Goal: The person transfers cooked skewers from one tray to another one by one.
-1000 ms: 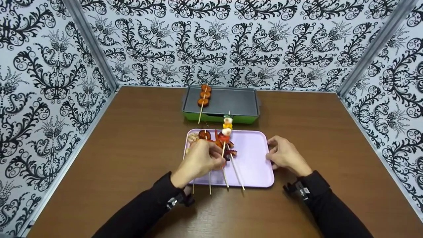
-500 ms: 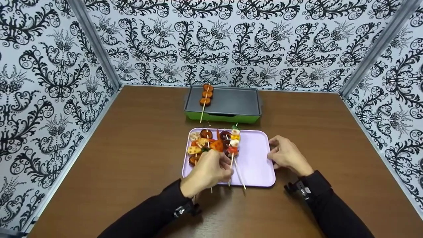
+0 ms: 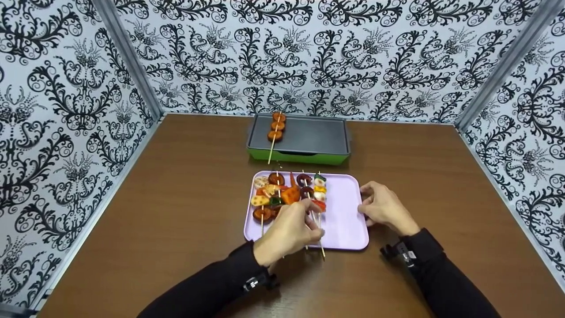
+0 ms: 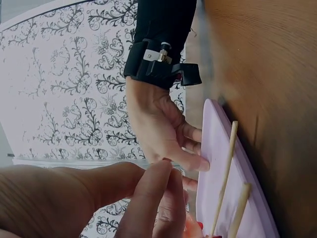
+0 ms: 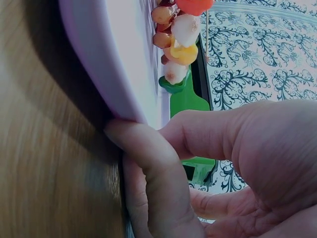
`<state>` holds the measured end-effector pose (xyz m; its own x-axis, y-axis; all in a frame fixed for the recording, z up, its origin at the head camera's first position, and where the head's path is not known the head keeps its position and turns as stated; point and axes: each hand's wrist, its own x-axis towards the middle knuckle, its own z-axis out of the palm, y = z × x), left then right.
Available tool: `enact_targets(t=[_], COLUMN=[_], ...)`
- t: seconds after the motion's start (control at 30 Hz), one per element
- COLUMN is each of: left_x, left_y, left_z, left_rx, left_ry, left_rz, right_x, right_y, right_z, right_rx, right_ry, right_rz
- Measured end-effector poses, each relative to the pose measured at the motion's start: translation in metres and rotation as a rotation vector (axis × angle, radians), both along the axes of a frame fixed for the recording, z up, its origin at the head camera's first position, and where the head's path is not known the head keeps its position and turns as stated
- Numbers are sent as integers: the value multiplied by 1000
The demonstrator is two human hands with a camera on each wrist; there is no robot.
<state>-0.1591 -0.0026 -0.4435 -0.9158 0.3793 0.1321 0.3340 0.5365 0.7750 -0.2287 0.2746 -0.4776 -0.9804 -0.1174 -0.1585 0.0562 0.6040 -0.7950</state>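
Observation:
A pink tray holds several skewers of food. At their right end lies a vegetable skewer with green, white, yellow and red pieces; its pieces also show in the right wrist view, where a yellow piece stands out. My left hand is over the sticks' lower part, thumb and forefinger parted, holding nothing. In the left wrist view bare stick ends lie on the tray beyond its fingers. My right hand pinches the tray's right edge between thumb and fingers.
Behind the tray stands a green grill with a grey plate on top. One skewer of round orange-brown slices lies on its left part, the stick overhanging the front. Patterned walls enclose the brown table.
My left hand has moved right and lowered the vegetable skewer onto the tray beside the dark red pieces, then let it go. The right hand keeps its grip on the tray edge.

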Motion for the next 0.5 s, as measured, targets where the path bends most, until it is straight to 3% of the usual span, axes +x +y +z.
enact_targets(t=[0.17,0.5], left_x=[2,7], left_y=[9,19], left_z=[-5,-14], left_rx=[30,26], left_ry=[-27,-171], left_rz=[-64,-153], right_x=[0,0], right_y=[-1,0], right_z=[-1,-1], right_rx=[-5,23], right_ry=[15,28], right_rz=[2,-3])
